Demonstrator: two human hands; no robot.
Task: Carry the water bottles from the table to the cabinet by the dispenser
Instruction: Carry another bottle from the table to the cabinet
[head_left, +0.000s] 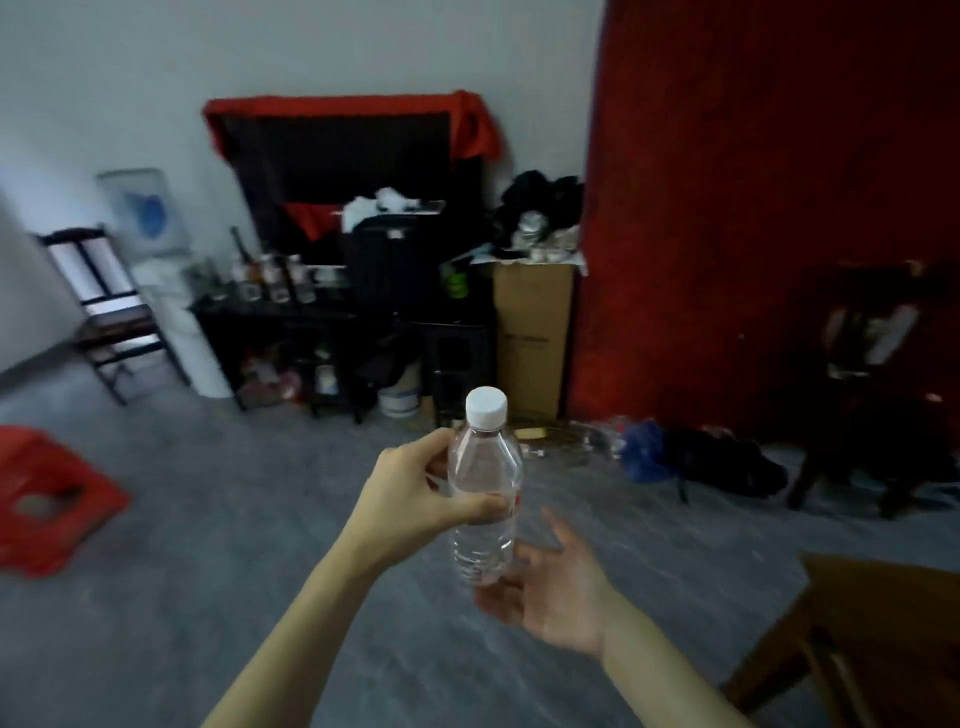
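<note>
Above the grey floor, a capped water bottle (485, 499) is held upright mid-body by the left hand (415, 499), while the open, empty right hand (558, 587) is cupped beneath its base, probably for support in transit.

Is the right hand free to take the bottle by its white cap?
Probably yes: the right hand is open under the water bottle; the left hand grips only mid-body, leaving the white cap bare.
</note>
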